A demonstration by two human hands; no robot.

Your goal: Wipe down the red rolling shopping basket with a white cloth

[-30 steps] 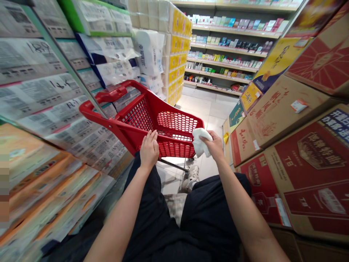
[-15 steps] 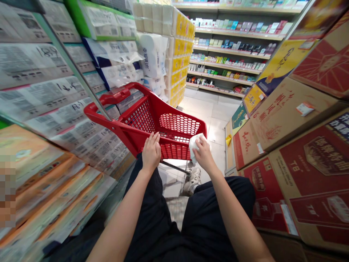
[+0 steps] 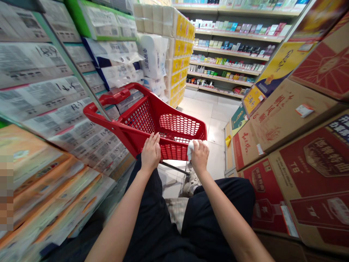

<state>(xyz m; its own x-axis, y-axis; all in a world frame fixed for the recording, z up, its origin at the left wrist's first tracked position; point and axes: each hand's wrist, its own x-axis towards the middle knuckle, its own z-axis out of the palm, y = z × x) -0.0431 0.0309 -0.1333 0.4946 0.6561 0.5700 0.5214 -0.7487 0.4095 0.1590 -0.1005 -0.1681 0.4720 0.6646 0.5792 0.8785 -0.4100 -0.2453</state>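
A red plastic shopping cart (image 3: 128,127) with mesh sides stands in front of me, its handle toward the left. My left hand (image 3: 151,151) rests on the near rim of its basket, fingers stretched out side by side; the thumb is mostly hidden. At the cart's right front corner, my right hand (image 3: 199,154) presses a white cloth (image 3: 190,150) against the rim. Its fingers curl over the cloth, which shows mainly along the hand's left edge. Through the mesh, no goods can be made out in the basket.
Stacked paper packs (image 3: 49,62) line the left side behind a metal post (image 3: 73,67). Cardboard cartons (image 3: 286,112) rise close on the right. Wrapped tissue packs (image 3: 177,54) stand beyond the cart. Shelves of small boxes (image 3: 229,62) lie across the tiled floor (image 3: 199,100).
My right hand has shifted slightly down with the cloth at the cart's corner, and less of the cloth shows now. My left hand and the cart look nearly unchanged.
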